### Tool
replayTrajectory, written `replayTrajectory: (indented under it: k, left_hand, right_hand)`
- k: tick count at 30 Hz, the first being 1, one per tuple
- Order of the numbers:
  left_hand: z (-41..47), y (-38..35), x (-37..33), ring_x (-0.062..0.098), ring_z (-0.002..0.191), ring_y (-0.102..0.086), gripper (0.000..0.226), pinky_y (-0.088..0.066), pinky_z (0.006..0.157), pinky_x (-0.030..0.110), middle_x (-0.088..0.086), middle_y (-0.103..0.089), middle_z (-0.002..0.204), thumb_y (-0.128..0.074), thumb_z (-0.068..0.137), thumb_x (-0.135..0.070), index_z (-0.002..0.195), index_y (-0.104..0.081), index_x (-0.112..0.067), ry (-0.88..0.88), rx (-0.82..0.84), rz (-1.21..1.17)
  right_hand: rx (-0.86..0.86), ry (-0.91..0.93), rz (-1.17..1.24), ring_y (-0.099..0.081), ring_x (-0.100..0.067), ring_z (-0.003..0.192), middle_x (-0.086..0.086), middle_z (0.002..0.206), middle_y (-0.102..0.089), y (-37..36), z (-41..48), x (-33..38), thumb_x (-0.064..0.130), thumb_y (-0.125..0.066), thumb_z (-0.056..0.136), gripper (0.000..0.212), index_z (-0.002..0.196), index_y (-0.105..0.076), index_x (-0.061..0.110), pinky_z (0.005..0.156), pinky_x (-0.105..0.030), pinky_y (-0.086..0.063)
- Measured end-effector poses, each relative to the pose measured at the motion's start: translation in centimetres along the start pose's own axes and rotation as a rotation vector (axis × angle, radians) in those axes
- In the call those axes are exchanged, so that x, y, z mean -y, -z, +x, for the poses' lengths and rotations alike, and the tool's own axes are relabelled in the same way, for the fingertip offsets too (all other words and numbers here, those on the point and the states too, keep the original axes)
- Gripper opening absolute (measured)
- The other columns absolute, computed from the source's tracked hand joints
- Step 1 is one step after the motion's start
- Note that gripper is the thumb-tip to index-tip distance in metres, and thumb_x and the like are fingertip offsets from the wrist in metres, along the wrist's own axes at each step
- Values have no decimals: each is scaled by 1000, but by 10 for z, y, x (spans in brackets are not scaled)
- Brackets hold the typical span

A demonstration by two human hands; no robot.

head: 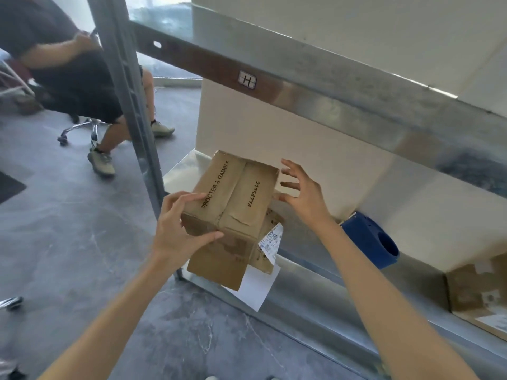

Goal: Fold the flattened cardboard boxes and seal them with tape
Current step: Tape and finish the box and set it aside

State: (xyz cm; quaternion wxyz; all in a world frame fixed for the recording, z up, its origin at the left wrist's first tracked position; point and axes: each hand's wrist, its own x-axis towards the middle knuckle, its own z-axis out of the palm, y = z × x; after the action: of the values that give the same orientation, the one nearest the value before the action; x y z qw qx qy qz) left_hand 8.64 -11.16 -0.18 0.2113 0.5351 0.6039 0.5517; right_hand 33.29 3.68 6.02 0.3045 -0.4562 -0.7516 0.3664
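A: Left hand?
B: Left hand (178, 229) grips the cardboard box (236, 193) at its near corner, fingers on top, thumb on the front.
A: Right?
B: Right hand (301, 193) is spread, holding nothing, just beside the box's right edge. Contact unclear.
A: Box location?
B: Tilted above the low metal shelf (315, 272), bottom flaps hanging, white paper (255, 286) underneath. Blue plastic part (367, 239) to the right.

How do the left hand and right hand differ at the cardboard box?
The left hand grips the cardboard box at its near end, fingers curled; the right hand is open, fingers spread, beside its right edge. The left hand sits lower in view than the right hand. Both are bare.
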Motion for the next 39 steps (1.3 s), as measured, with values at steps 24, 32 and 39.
replayTrajectory:
  k: [24,32,39]
  left_hand:
    - [-26,-171,-76,16,133,-46,68,-47,103,41,-10,-42,151,-82,74,-45,134,-51,-44,144,-365,305]
    - [-20,-153,-87,13,118,-58,62,-52,99,42,-11,-53,138,-88,73,-31,128,-60,-32,197,-393,168]
    - [0,-118,-96,6,106,-64,52,-59,88,34,-14,-64,124,-88,72,-33,118,-63,-36,291,-452,27]
  right_hand:
    - [436,-11,15,-40,28,113,22,135,-44,92,-34,-101,25,-75,89,95,154,-10,47,84,4,-37]
    - [507,-17,-49,-43,4,126,35,134,-40,65,-40,-127,60,-72,80,84,126,-6,82,103,-23,-37]
    - [413,-111,80,-50,9,115,22,141,-47,37,-36,-133,64,-67,82,89,151,-11,53,92,-18,-44]
